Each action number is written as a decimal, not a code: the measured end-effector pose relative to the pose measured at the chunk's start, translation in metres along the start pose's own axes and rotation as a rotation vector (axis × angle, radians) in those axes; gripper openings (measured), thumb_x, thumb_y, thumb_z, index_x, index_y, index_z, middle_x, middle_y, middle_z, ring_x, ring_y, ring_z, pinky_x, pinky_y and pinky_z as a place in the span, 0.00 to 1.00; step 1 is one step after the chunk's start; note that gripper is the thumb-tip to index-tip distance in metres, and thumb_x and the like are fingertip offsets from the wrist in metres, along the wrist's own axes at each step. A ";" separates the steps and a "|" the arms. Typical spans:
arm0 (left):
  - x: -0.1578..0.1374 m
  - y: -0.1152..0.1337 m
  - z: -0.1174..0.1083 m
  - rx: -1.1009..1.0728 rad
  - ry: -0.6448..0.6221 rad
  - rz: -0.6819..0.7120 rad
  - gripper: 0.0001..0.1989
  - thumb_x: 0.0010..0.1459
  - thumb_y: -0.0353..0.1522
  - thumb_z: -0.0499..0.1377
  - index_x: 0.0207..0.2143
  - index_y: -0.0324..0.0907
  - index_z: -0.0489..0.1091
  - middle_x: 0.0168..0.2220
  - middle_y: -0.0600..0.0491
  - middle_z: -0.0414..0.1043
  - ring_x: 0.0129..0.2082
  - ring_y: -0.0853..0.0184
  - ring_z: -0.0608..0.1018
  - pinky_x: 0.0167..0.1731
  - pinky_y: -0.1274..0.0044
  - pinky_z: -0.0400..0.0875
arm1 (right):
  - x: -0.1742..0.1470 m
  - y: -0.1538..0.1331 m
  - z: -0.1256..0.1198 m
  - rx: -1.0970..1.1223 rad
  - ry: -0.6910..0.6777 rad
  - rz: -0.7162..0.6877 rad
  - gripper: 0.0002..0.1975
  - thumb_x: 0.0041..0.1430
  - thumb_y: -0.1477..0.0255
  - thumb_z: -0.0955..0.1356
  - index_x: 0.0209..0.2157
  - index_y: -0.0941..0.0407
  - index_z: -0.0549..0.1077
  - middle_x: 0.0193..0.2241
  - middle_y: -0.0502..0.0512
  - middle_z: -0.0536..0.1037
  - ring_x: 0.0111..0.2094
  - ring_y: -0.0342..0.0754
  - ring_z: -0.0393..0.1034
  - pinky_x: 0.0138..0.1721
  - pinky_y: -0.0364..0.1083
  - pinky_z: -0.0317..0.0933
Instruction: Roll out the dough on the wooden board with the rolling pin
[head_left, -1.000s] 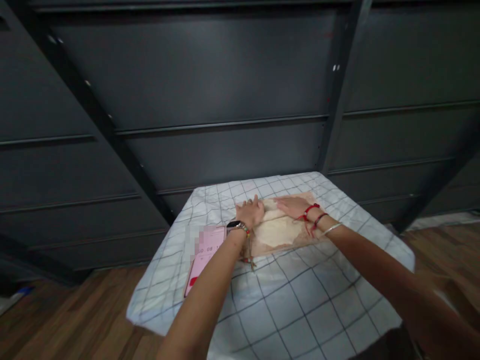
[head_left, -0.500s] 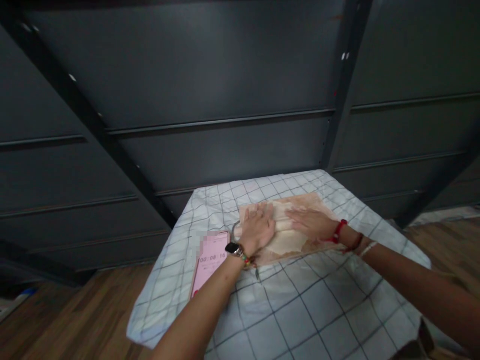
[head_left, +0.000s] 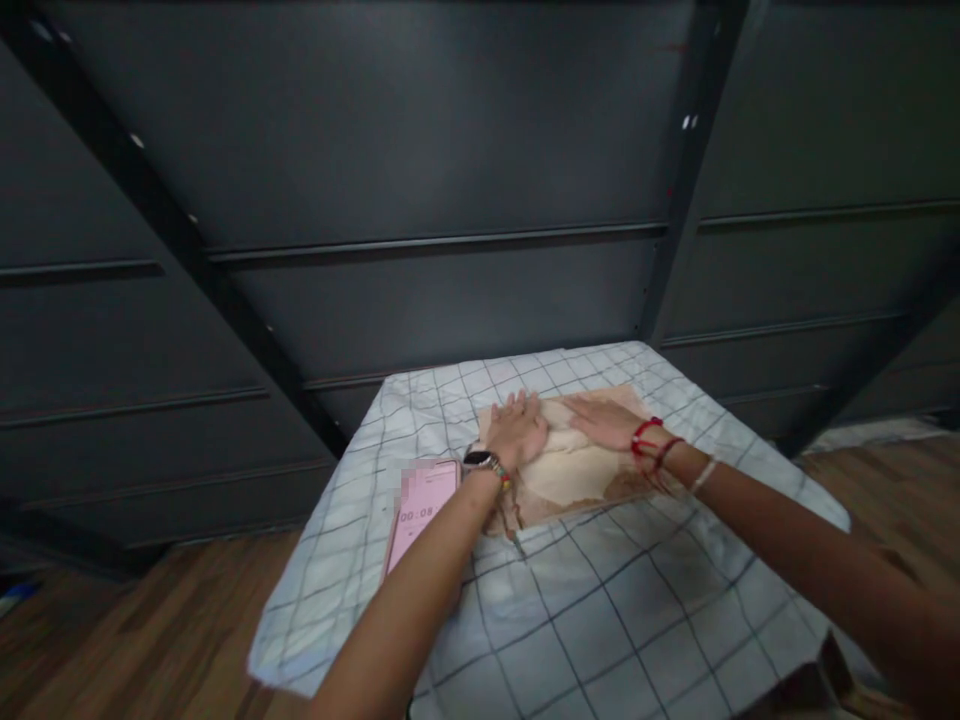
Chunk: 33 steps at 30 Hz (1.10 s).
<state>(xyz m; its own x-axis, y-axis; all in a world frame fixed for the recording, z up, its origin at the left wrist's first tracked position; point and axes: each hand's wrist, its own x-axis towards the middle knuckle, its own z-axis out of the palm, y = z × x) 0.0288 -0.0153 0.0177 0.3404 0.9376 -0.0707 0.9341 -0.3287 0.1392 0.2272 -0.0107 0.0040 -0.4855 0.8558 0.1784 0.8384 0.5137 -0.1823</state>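
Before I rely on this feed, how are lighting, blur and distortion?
Head view throughout: dim light, dark panels duller than the checked cloth; left hand and right hand slightly soft; pixel blocks hide the phone's upper-left corner; panel uprights splay, suggesting wide-angle stretch.

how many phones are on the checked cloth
1: the phone lies left of the tan sheet, partly hidden by the left forearm, which could hide more.

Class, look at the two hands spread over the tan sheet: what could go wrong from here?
1. The left forearm crosses in front of the phone, so a sideways move might knock it.
2. Loose cords hang at the left wrist by the tan sheet and might drag on it.
3. The checked cloth looks creased, so a push from the left hand or right hand might shift it.
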 end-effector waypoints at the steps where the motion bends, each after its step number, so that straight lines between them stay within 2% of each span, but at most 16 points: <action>1: 0.003 0.000 -0.001 -0.003 -0.020 -0.034 0.29 0.61 0.37 0.33 0.63 0.37 0.42 0.64 0.47 0.39 0.63 0.60 0.45 0.58 0.61 0.41 | 0.002 -0.001 -0.002 -0.002 -0.013 0.010 0.27 0.63 0.57 0.55 0.57 0.58 0.60 0.58 0.60 0.59 0.58 0.53 0.54 0.58 0.56 0.46; 3: 0.002 0.001 -0.002 -0.002 -0.040 -0.006 0.29 0.61 0.38 0.33 0.63 0.37 0.42 0.64 0.47 0.40 0.63 0.60 0.45 0.58 0.61 0.41 | 0.001 -0.004 -0.005 -0.005 -0.042 0.000 0.27 0.62 0.57 0.57 0.57 0.58 0.60 0.58 0.60 0.59 0.58 0.55 0.53 0.58 0.58 0.45; 6: -0.006 0.002 0.001 0.007 -0.007 0.114 0.29 0.61 0.37 0.33 0.63 0.39 0.41 0.64 0.49 0.40 0.63 0.63 0.47 0.59 0.64 0.41 | -0.008 -0.008 -0.005 -0.005 -0.087 -0.033 0.25 0.62 0.59 0.56 0.55 0.57 0.64 0.57 0.55 0.62 0.59 0.52 0.52 0.59 0.49 0.46; 9: -0.006 0.004 0.003 0.005 0.024 0.044 0.29 0.61 0.36 0.33 0.63 0.36 0.44 0.63 0.47 0.43 0.62 0.62 0.49 0.59 0.64 0.42 | -0.012 -0.011 -0.003 -0.019 -0.096 -0.003 0.25 0.63 0.62 0.54 0.55 0.59 0.64 0.56 0.56 0.63 0.58 0.50 0.53 0.58 0.48 0.48; 11: -0.005 0.006 0.004 0.014 0.060 -0.016 0.28 0.61 0.36 0.34 0.62 0.35 0.46 0.63 0.46 0.45 0.62 0.60 0.49 0.59 0.62 0.43 | -0.014 -0.014 0.000 -0.033 -0.078 0.043 0.26 0.64 0.64 0.52 0.58 0.61 0.60 0.57 0.59 0.61 0.59 0.52 0.52 0.58 0.51 0.49; 13: -0.010 0.009 0.008 0.031 0.116 0.000 0.28 0.61 0.36 0.34 0.61 0.36 0.48 0.63 0.47 0.47 0.62 0.60 0.50 0.59 0.62 0.43 | -0.021 -0.020 0.001 -0.073 -0.027 0.018 0.26 0.64 0.65 0.52 0.59 0.62 0.58 0.58 0.61 0.59 0.60 0.53 0.48 0.59 0.54 0.46; 15: -0.023 0.011 0.013 0.051 0.188 0.059 0.27 0.62 0.36 0.35 0.61 0.37 0.48 0.62 0.47 0.49 0.62 0.61 0.52 0.59 0.63 0.43 | -0.037 -0.029 0.003 -0.135 0.056 -0.076 0.25 0.63 0.66 0.54 0.57 0.62 0.60 0.58 0.61 0.59 0.61 0.54 0.46 0.60 0.57 0.41; 17: -0.042 0.014 0.019 0.064 0.249 0.106 0.27 0.62 0.36 0.35 0.61 0.37 0.49 0.62 0.47 0.49 0.62 0.61 0.52 0.59 0.65 0.44 | -0.056 -0.039 0.006 -0.185 0.131 -0.145 0.23 0.62 0.68 0.55 0.55 0.62 0.63 0.57 0.62 0.61 0.60 0.55 0.49 0.60 0.58 0.40; 23: -0.085 0.024 0.029 0.061 0.345 0.173 0.27 0.63 0.35 0.35 0.61 0.35 0.48 0.63 0.49 0.47 0.63 0.64 0.46 0.60 0.68 0.41 | -0.094 -0.044 0.015 -0.186 0.181 -0.171 0.22 0.60 0.68 0.57 0.54 0.61 0.63 0.55 0.62 0.65 0.57 0.54 0.55 0.58 0.56 0.48; 28: -0.086 0.022 0.027 0.043 0.309 0.174 0.26 0.63 0.36 0.35 0.61 0.36 0.50 0.61 0.49 0.51 0.62 0.65 0.49 0.60 0.68 0.43 | -0.085 -0.033 0.013 -0.108 0.119 -0.222 0.22 0.61 0.68 0.56 0.55 0.59 0.63 0.55 0.59 0.65 0.56 0.49 0.58 0.55 0.51 0.55; 33: -0.041 0.017 0.017 0.058 0.264 0.051 0.24 0.63 0.35 0.35 0.55 0.37 0.59 0.57 0.46 0.59 0.57 0.62 0.60 0.55 0.66 0.53 | -0.040 -0.029 0.003 -0.127 0.138 -0.164 0.20 0.62 0.66 0.55 0.46 0.58 0.71 0.49 0.61 0.71 0.54 0.55 0.60 0.54 0.57 0.53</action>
<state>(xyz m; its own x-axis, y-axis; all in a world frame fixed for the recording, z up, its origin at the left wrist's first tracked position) 0.0325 -0.0616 0.0059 0.3543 0.9144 0.1958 0.9238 -0.3748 0.0786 0.2219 -0.0598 -0.0009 -0.5865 0.7408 0.3274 0.7798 0.6257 -0.0188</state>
